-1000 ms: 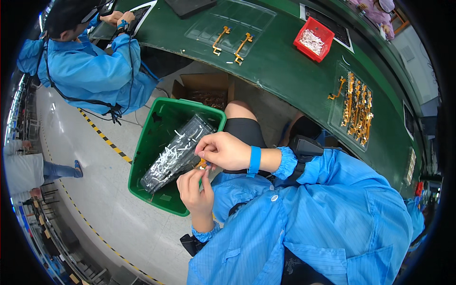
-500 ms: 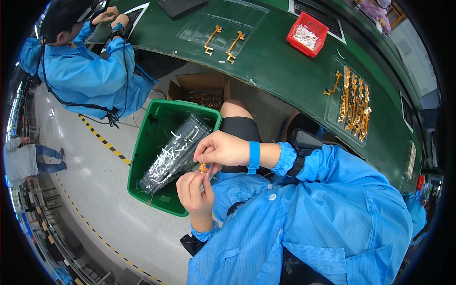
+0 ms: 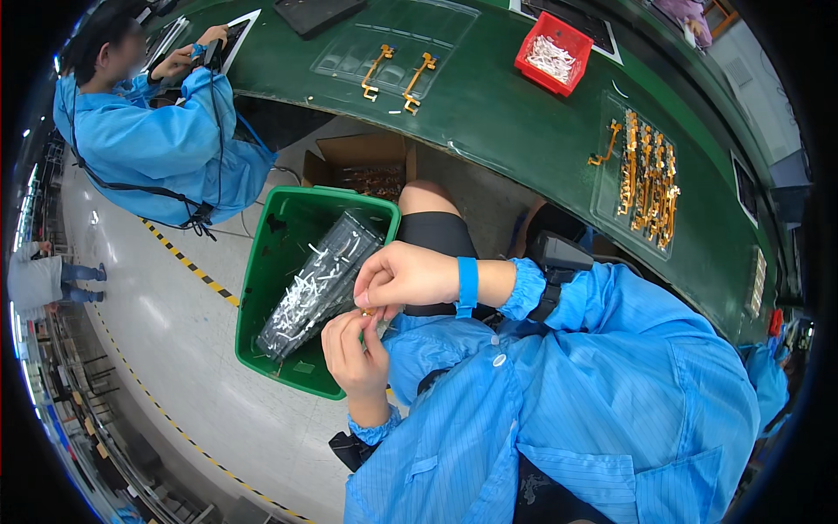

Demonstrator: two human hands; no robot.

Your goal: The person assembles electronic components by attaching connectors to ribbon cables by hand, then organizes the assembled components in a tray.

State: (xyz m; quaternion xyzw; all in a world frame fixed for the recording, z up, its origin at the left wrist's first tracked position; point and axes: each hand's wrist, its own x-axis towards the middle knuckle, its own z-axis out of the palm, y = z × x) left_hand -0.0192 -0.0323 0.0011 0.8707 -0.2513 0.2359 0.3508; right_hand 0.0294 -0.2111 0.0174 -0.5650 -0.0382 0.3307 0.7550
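Over the green bin, my left hand (image 3: pixel 356 354) and my right hand (image 3: pixel 406 275) meet with fingertips pinched together. Between them is a small flex cable (image 3: pixel 367 312), of which only a bit of orange shows; fingers cover the rest. Both hands are closed on it. A blue strap (image 3: pixel 467 288) circles my right wrist. Below my hands, the green bin (image 3: pixel 246 301) contains a dark tray (image 3: pixel 353 237) strewn with small white strips (image 3: pixel 305 293).
The green table (image 3: pixel 506 144) bears a clear tray with two orange flex cables (image 3: pixel 419 83), a red box (image 3: pixel 559 83) of white pieces and a clear tray heaped with flex cables (image 3: pixel 646 183). A cardboard box (image 3: pixel 349 148) stands below. A co-worker (image 3: pixel 148 131) sits at left.
My fingers have drawn closer around the flex cable, so less of it shows. The co-worker's head and hands have moved. The whole view has shifted slightly.
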